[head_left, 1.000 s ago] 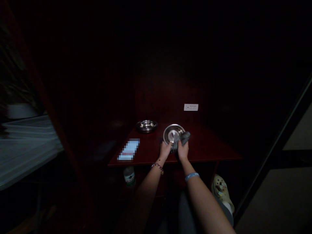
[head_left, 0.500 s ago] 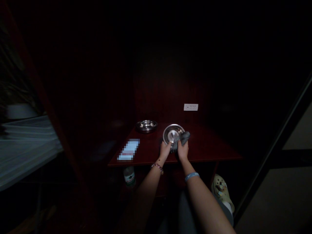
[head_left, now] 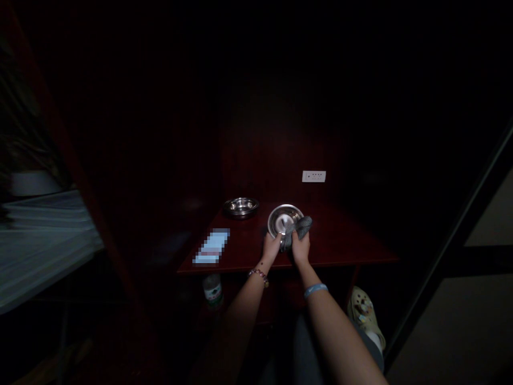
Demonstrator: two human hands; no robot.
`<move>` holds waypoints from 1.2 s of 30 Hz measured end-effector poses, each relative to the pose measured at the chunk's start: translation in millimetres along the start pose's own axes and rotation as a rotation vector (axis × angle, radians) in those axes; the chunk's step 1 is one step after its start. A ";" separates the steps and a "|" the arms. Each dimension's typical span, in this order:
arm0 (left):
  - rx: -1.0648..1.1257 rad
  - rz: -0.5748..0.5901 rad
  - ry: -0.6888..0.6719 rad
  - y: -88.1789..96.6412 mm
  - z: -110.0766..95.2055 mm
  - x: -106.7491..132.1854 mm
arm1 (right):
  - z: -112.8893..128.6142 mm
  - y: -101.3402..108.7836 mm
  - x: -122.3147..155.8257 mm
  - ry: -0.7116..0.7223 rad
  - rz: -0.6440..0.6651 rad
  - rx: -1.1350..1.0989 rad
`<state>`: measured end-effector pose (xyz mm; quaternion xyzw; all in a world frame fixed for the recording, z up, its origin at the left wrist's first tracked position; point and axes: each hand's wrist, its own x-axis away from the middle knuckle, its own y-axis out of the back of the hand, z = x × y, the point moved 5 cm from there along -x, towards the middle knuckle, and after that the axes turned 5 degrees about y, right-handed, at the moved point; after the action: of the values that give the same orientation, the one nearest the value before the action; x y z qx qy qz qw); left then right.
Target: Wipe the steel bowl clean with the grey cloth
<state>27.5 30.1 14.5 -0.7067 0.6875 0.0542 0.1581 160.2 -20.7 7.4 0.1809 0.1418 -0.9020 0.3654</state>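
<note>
A shiny metal bowl is tilted toward me above the dark red table. My left hand is closed on its near left rim, thumb on the inside. A grey cloth lies bunched over the bowl's right edge. My right hand grips this cloth against the rim, its thumb on top; the fingers beneath are hidden. Further back on the left stand stacked metal bowls, apart from both hands.
A blurred-out pale blue rectangle lies on the table at left. Below the edge stands a labelled bottle or jar. A white socket is on the back wall. Clear plastic boxes sit far left; a clog-shod foot is lower right.
Almost nothing differs. Both hands keep their hold, and the cloth at the bowl's right edge has shifted very slightly.
</note>
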 end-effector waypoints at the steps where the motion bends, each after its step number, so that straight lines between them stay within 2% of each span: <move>1: -0.002 0.005 0.004 -0.3 0.7 -0.3 | -0.1 0.0 0.1 -0.008 0.002 0.004; 15: 0.018 0.012 0.036 -1.1 3.7 -2.2 | 3.2 0.5 0.8 -0.001 -0.015 -0.006; 21: -0.040 -0.050 0.103 4.6 3.4 -1.9 | 1.2 -0.4 0.2 0.001 -0.009 -0.004; 28: -0.121 -0.085 0.125 9.4 -5.9 2.4 | -1.4 -1.8 -0.7 -0.009 -0.004 -0.024; 32: -0.114 -0.129 0.142 12.0 -8.4 4.9 | -1.0 -2.2 -0.6 -0.025 0.007 -0.046; 36: -0.081 -0.113 0.130 11.4 -6.2 4.7 | -1.4 -2.0 -0.3 -0.034 0.003 -0.054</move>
<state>15.6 23.7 17.3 -0.7521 0.6527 0.0270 0.0871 159.3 -18.6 6.5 0.1559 0.1594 -0.9003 0.3739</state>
